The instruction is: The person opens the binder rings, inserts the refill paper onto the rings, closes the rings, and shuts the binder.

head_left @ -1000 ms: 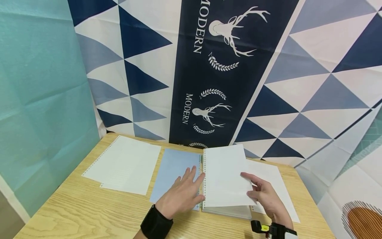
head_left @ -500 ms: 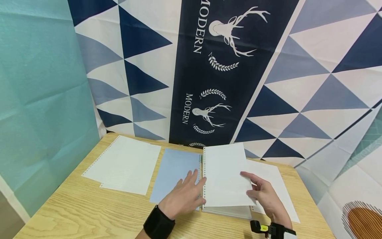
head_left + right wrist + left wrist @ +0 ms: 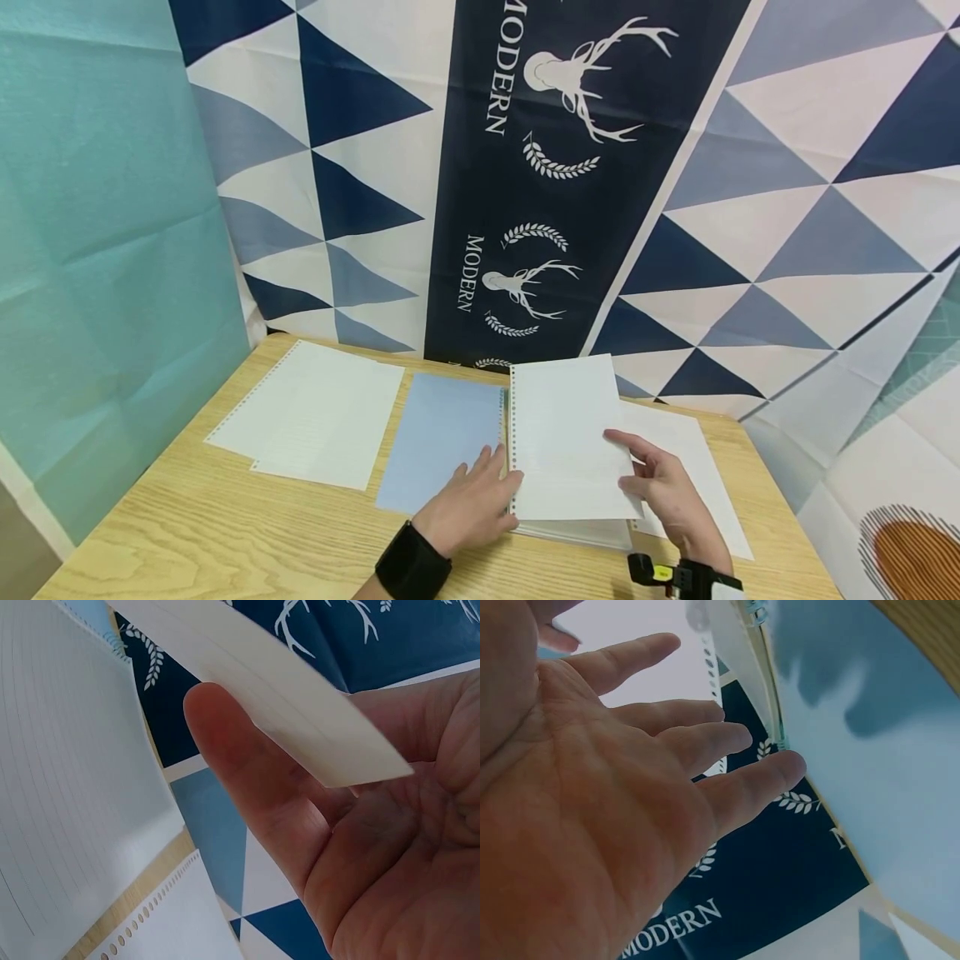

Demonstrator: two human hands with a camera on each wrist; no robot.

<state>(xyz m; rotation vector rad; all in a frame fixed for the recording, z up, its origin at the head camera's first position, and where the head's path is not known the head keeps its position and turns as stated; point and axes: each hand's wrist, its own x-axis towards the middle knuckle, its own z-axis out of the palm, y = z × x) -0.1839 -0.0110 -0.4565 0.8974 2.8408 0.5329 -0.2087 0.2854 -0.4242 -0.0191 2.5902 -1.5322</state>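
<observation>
Punched sheet [image 3: 566,442] sits above your notebook [image 3: 577,532], pinched by your right hand [image 3: 667,492]; your left hand [image 3: 467,510] is beside its holed edge, fingers extended. Gripped on one side only, it could swing askew; too tight a pinch could crease it.

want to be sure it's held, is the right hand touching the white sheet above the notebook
Touching: in the right wrist view the right hand pinches the white sheet between thumb and fingers.
</observation>
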